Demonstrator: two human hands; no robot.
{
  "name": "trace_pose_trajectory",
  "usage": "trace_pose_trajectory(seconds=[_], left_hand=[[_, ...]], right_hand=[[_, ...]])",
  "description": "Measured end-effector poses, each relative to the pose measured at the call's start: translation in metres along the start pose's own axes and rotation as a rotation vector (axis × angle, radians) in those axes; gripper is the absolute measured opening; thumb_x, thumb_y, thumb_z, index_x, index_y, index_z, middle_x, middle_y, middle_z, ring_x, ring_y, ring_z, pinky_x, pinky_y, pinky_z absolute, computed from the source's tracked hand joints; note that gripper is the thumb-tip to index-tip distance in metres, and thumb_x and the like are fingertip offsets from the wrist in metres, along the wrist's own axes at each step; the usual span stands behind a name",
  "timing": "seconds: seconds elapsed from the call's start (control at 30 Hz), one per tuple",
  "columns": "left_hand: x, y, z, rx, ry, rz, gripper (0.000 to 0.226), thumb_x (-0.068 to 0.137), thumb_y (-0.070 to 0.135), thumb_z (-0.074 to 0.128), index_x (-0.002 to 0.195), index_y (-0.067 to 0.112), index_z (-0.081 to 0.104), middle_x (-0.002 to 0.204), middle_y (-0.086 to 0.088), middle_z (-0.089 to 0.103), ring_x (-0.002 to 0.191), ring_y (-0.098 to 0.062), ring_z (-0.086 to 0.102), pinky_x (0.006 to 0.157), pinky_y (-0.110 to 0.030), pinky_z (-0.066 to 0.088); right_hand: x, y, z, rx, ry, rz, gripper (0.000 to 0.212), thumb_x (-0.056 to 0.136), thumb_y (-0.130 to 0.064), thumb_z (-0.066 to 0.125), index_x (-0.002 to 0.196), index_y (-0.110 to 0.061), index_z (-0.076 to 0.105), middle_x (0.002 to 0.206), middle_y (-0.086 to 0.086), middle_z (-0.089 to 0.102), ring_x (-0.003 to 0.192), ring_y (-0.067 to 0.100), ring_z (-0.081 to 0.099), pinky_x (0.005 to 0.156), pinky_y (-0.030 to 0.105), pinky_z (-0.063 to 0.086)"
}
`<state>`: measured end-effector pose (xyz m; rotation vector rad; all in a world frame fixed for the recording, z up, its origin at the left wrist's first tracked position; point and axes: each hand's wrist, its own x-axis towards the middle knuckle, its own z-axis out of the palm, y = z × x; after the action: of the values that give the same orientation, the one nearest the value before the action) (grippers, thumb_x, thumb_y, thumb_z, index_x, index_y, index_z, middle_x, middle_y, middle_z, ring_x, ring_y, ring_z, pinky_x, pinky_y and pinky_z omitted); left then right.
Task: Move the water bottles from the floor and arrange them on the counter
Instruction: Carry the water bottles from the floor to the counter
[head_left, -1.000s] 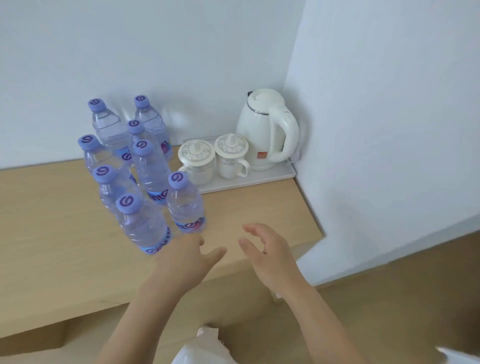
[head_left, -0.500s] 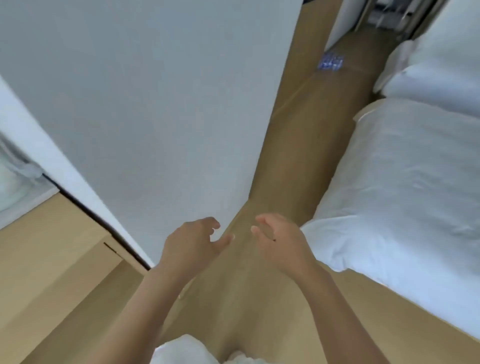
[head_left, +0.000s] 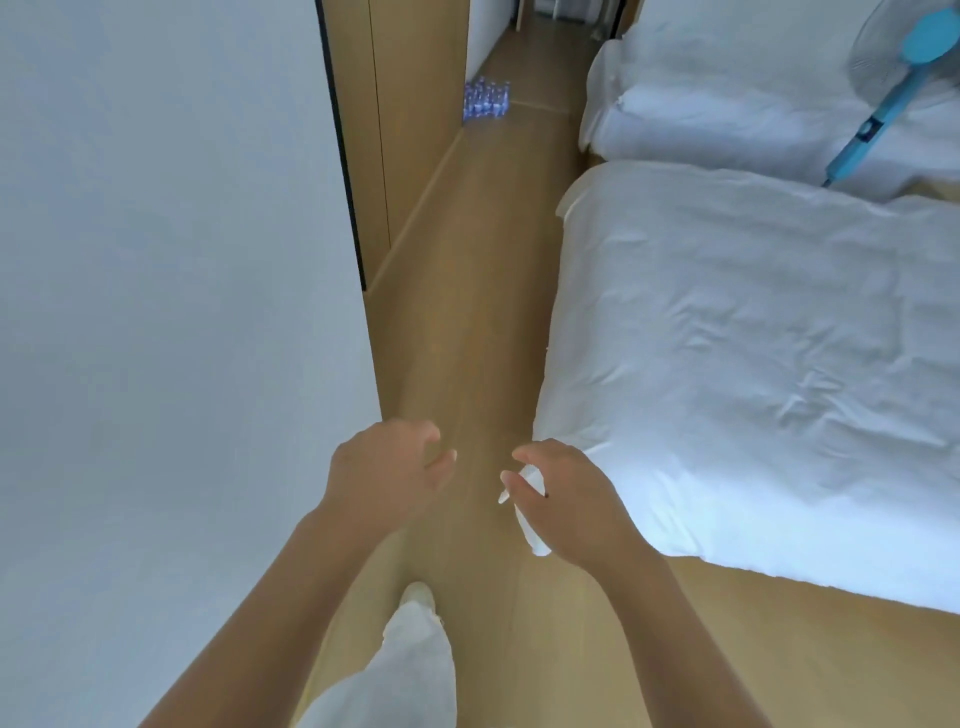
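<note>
Head view, left hand (head_left: 387, 475) and right hand (head_left: 569, 496) loosely curled, holding nothing, cluster of blue-capped clear plastic water bottles (head_left: 486, 104) well beyond fingertips, white-sheeted bed (head_left: 753, 338) right of fingers.

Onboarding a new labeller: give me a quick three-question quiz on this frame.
1. True or false: both hands hold bottles.
2. Where are the remaining water bottles? A) on the bed B) on the floor by the wooden panel, far down the aisle C) at the person's feet
3. What lies right of the aisle?

Key:
1. False: left hand and right hand hold nothing.
2. B: water bottles.
3. A white bed.
</note>
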<state>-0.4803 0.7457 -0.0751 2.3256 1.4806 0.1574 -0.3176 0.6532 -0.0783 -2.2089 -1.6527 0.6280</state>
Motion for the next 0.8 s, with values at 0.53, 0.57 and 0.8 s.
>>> trace_pose_trajectory(seconds=[0.53,0.57,0.8], left_hand=[[0.295,-0.003,-0.035,-0.013,-0.042,0.191,0.047,0.095,0.043,0.04,0.14,0.029,0.04,0.138,0.008,0.05,0.121,-0.013,0.05,0.088,-0.026,0.042],[0.312,-0.001,-0.034,-0.013,-0.048,0.186,0.047,0.095,0.043,0.04,0.14,0.029,0.041,0.139,0.008,0.05,0.121,-0.012,0.05,0.089,-0.027,0.042],[0.452,0.031,-0.032,-0.001,-0.054,0.162,0.05,0.093,0.045,0.043,0.14,0.028,0.039,0.136,0.008,0.052,0.117,-0.013,0.053,0.086,-0.029,0.044]], right_hand=[[0.264,0.026,-0.049,0.006,0.08,0.135,0.036,0.096,-0.041,0.044,0.123,-0.021,0.055,0.122,-0.005,0.057,0.11,0.011,0.051,0.085,0.017,0.033],[0.281,0.031,-0.052,0.013,0.084,0.135,0.037,0.095,-0.042,0.044,0.125,-0.021,0.054,0.124,-0.005,0.056,0.112,0.011,0.05,0.086,0.017,0.032],[0.419,0.079,-0.093,0.0,0.106,0.105,0.039,0.095,-0.043,0.044,0.126,-0.022,0.054,0.125,-0.005,0.056,0.111,0.011,0.051,0.085,0.017,0.033]])
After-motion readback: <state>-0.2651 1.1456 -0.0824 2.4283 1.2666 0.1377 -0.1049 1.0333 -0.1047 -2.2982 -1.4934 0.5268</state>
